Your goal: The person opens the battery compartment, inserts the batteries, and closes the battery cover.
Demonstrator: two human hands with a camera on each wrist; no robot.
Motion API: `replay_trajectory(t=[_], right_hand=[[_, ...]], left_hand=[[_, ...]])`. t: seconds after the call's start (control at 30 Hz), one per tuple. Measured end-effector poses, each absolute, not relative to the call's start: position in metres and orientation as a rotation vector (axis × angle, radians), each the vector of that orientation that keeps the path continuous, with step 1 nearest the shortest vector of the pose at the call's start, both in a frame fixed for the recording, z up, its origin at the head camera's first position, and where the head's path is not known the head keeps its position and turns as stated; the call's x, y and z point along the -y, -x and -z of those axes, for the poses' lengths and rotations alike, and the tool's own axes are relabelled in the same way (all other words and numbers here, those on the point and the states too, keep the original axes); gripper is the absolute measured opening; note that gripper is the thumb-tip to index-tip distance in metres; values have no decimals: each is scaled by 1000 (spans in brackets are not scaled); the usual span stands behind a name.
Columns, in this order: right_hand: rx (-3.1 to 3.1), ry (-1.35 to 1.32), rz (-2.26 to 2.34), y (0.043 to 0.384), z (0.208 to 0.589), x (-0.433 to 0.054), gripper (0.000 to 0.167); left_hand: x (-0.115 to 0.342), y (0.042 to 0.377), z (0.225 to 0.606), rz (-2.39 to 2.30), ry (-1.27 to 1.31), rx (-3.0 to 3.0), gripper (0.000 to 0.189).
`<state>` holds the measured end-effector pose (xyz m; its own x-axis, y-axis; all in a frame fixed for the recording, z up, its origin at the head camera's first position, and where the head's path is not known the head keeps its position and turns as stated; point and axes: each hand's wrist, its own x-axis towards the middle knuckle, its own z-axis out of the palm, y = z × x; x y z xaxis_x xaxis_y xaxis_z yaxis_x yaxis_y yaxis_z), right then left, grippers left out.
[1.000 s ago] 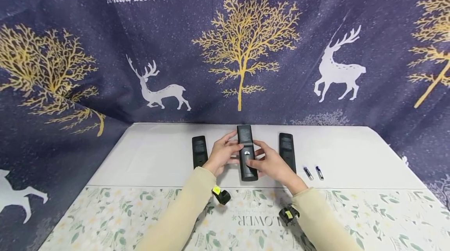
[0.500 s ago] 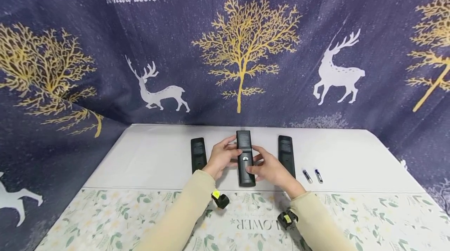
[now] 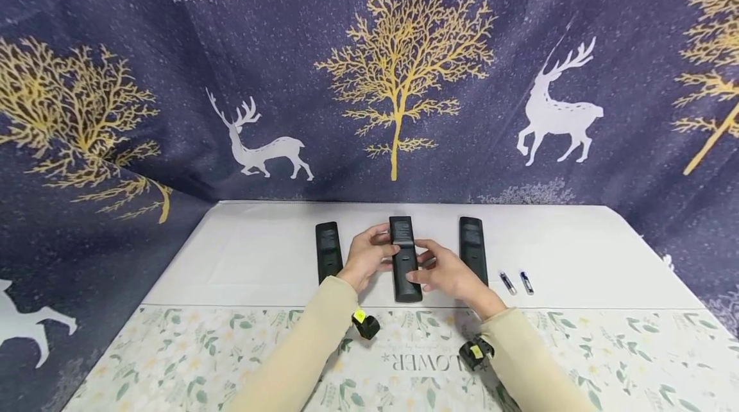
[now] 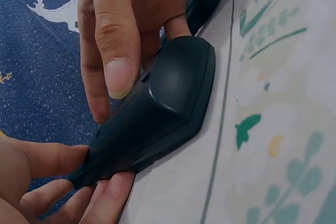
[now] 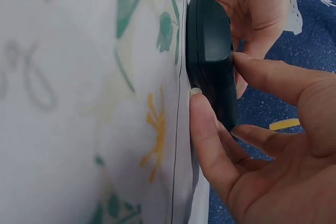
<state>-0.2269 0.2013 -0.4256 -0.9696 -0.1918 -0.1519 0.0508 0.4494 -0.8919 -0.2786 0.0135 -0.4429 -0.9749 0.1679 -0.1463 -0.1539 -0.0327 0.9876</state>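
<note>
A black remote control (image 3: pixel 407 264) is held back side up between both hands in the middle of the head view, its battery cover facing up. My left hand (image 3: pixel 367 257) grips its far left side, thumb on the edge and fingers underneath. From the right, my right hand (image 3: pixel 449 273) pinches the near half, with the thumb pressed on the cover. In the left wrist view the remote's rounded near end (image 4: pixel 181 77) shows close over the white sheet. Fingertips (image 5: pixel 197 98) of the right hand reach under the remote's edge in the right wrist view.
Two more black remotes lie on the white sheet, a left remote (image 3: pixel 328 251) and a right remote (image 3: pixel 473 248). A pair of small batteries, one nearer battery (image 3: pixel 507 283) and one farther right battery (image 3: pixel 526 283), lies beside the right remote. A patterned curtain (image 3: pixel 346 110) hangs behind.
The held remote has come slightly nearer and tilted a little. The bright spot at its cover notch is now dark. Both hands keep their grip; the head view shifts slightly.
</note>
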Motion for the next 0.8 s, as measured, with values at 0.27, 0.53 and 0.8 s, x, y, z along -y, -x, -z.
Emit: replay_trajectory(t=[0.27,0.53,0.8], right_hand=[[-2500,131,1529,225,423,-200,76],[-2465,152,1561,227,426,-204,75],[-2466,172,1552,229,426,-208,76]], left_hand=[[-14,277,442,-2100,-51,-2065,61],[-17,278,444,-2069,-60,-2093,57],[-14,278,442,-2059,-30,-2110,47]])
